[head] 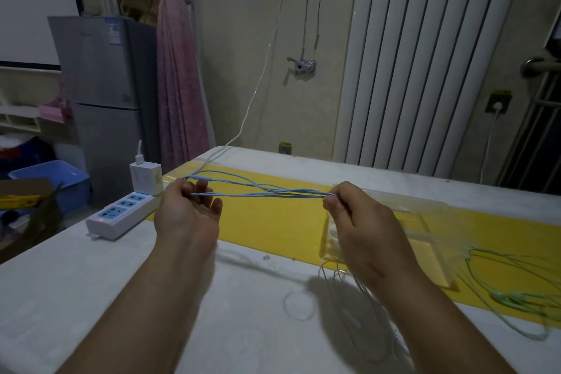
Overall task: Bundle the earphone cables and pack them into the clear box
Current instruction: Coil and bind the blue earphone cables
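Yellow-striped white table [91,297] below: my left hand [186,211] curls round one end of the blue earphone cable [267,192] loops, my right hand [355,222] pinches the other, near the clear box [425,206]; I'd keep strands taut and even while folding

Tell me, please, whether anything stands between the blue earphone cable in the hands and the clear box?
Nothing visible does. The blue earphone cable is stretched between the left hand and right hand, and the clear box lies just beyond the right hand. A white cable lies on the table by the box's near side.
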{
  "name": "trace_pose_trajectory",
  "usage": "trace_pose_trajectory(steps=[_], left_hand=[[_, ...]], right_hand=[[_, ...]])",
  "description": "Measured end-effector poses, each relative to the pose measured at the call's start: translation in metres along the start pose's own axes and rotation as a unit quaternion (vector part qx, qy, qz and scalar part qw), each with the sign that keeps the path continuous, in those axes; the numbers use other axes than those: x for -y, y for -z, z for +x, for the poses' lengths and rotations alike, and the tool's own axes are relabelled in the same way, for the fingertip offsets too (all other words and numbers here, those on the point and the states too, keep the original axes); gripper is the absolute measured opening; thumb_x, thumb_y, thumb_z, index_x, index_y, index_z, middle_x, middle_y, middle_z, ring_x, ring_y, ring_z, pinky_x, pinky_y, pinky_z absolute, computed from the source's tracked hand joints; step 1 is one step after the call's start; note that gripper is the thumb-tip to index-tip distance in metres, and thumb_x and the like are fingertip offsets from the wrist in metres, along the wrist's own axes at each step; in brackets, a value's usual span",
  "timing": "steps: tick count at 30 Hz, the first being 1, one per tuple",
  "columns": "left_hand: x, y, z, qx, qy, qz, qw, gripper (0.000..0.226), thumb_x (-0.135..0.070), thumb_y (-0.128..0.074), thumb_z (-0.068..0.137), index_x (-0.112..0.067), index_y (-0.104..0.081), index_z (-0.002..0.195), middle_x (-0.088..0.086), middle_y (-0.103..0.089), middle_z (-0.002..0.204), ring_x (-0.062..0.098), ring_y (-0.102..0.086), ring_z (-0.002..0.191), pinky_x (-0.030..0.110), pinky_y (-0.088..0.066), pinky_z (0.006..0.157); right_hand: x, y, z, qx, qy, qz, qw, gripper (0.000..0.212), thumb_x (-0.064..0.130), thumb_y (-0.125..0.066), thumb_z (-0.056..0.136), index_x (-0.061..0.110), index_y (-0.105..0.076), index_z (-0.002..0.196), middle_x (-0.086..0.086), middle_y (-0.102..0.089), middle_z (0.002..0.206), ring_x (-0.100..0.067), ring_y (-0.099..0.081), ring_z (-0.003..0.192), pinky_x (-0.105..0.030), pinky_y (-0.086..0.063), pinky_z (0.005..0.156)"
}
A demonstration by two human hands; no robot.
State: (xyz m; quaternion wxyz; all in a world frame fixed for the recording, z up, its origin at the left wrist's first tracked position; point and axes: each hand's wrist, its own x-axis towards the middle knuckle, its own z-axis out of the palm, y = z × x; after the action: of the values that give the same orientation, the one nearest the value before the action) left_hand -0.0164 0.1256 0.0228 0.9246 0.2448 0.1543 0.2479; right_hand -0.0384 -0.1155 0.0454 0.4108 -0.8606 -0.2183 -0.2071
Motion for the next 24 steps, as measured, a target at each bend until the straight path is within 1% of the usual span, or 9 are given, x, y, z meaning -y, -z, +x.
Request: trace_pose_trajectory(steps=[4,10,12,16,18,19,21,22,24], left_hand=[[-0.003,-0.001,0.001,0.034,0.019,-0.06,0.997,0.029,-0.017,-0.042,0.096,-0.019,-0.048,0.068,0.0,-0.061,0.074,0.013,-0.056,0.067,0.024,-0.046,0.062],[-0.001,-0.003,-0.003,0.055,-0.012,-0.023,0.998,0.015,-0.025,-0.053,0.096,-0.018,-0.065,0.091,-0.004,-0.065,0.089,0.01,-0.059,0.082,0.024,-0.045,0.074],[0.0,-0.004,-0.005,0.063,-0.013,-0.011,0.998,0.021,-0.035,-0.049,0.097,-0.02,-0.063,0.1,-0.002,-0.061,0.103,0.015,-0.059,0.091,0.03,-0.047,0.081],[0.004,-0.009,-0.017,0.123,0.027,-0.027,0.992,0.036,-0.057,-0.041,0.093,-0.031,-0.051,0.115,0.011,-0.055,0.121,0.034,-0.06,0.109,0.053,-0.045,0.097],[0.006,-0.01,-0.02,0.123,0.035,-0.048,0.991,0.033,-0.058,-0.041,0.093,-0.031,-0.051,0.109,0.012,-0.057,0.108,0.029,-0.065,0.09,0.049,-0.054,0.085],[0.006,-0.009,-0.019,0.11,0.034,-0.051,0.992,0.031,-0.056,-0.041,0.094,-0.031,-0.051,0.109,0.009,-0.056,0.093,0.021,-0.062,0.071,0.038,-0.058,0.069],[0.006,-0.008,-0.016,0.091,0.035,-0.028,0.995,0.029,-0.052,-0.041,0.097,-0.032,-0.053,0.114,0.0,-0.042,0.07,0.01,-0.037,0.046,0.021,-0.04,0.042],[0.007,-0.008,-0.015,0.091,0.035,-0.006,0.995,0.027,-0.05,-0.041,0.098,-0.033,-0.054,0.113,-0.003,-0.037,0.063,0.008,-0.029,0.041,0.019,-0.031,0.038],[0.011,-0.006,-0.014,0.108,0.024,0.043,0.993,0.024,-0.044,-0.04,0.1,-0.027,-0.057,0.101,-0.004,-0.033,0.058,0.007,-0.024,0.037,0.018,-0.023,0.035]], right_hand=[[-0.001,0.002,0.001,0.036,-0.018,-0.042,0.998,0.029,0.039,-0.041,0.099,0.02,-0.045,0.078,0.0,-0.051,0.064,-0.025,-0.049,0.069,-0.039,-0.039,0.061],[-0.006,-0.001,0.001,0.122,-0.041,-0.102,0.986,0.03,0.039,-0.039,0.1,0.019,-0.049,0.079,0.003,-0.053,0.069,-0.015,-0.048,0.068,-0.033,-0.035,0.059],[-0.006,-0.003,0.0,0.145,-0.04,-0.11,0.982,0.03,0.04,-0.039,0.1,0.021,-0.05,0.08,0.003,-0.055,0.071,-0.013,-0.049,0.068,-0.032,-0.035,0.058],[-0.008,-0.01,-0.001,0.173,-0.03,-0.134,0.975,0.03,0.044,-0.04,0.097,0.022,-0.049,0.079,0.002,-0.058,0.073,-0.019,-0.055,0.074,-0.04,-0.046,0.068],[-0.009,-0.013,-0.001,0.175,-0.029,-0.142,0.974,0.03,0.045,-0.041,0.096,0.022,-0.05,0.079,0.002,-0.06,0.075,-0.019,-0.056,0.074,-0.042,-0.049,0.069],[-0.009,-0.013,-0.001,0.173,-0.029,-0.137,0.975,0.029,0.043,-0.042,0.096,0.022,-0.051,0.079,0.003,-0.063,0.076,-0.018,-0.057,0.074,-0.041,-0.05,0.07],[-0.01,-0.013,0.0,0.163,-0.032,-0.114,0.98,0.024,0.038,-0.045,0.097,0.026,-0.057,0.081,0.008,-0.067,0.078,-0.012,-0.058,0.073,-0.038,-0.05,0.07],[-0.011,-0.014,0.0,0.154,-0.034,-0.097,0.983,0.021,0.036,-0.045,0.098,0.029,-0.06,0.084,0.011,-0.067,0.079,-0.01,-0.057,0.072,-0.037,-0.05,0.07],[-0.011,-0.015,-0.002,0.131,-0.036,-0.045,0.99,0.021,0.031,-0.044,0.099,0.036,-0.064,0.102,0.014,-0.065,0.076,-0.008,-0.056,0.073,-0.034,-0.048,0.069]])
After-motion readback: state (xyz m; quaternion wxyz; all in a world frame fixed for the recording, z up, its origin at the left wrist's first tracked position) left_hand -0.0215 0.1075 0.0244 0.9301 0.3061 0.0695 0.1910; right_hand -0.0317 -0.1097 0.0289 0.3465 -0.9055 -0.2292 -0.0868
